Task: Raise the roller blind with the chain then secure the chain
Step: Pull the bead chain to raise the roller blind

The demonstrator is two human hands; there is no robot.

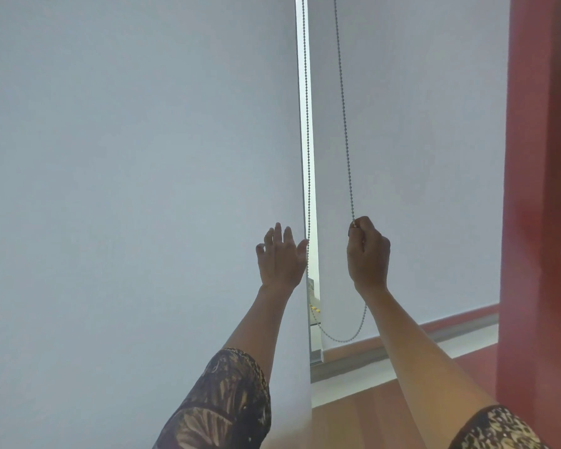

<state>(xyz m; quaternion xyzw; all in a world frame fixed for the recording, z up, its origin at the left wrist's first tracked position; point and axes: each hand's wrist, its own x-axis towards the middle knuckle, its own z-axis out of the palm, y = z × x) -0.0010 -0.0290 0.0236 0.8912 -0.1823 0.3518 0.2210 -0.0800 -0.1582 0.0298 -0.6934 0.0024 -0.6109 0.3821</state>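
Observation:
A pale grey roller blind (pixel 418 157) hangs fully down on the right, its bottom bar near the sill. A beaded chain (pixel 344 124) hangs in a loop in front of it, with two strands running up out of view. My right hand (pixel 368 254) is shut on the right strand at about mid height. The left strand (pixel 308 157) runs along the bright gap between the two blinds. My left hand (pixel 280 257) is open with fingers spread, its edge just beside the left strand. Below my hands the chain loop (pixel 340 340) sags free.
A second pale blind (pixel 127 189) covers the whole left side. A dark red wall or column (pixel 544 189) stands at the right. A wooden sill (pixel 363 416) and a grey window frame (pixel 434 337) run along the bottom.

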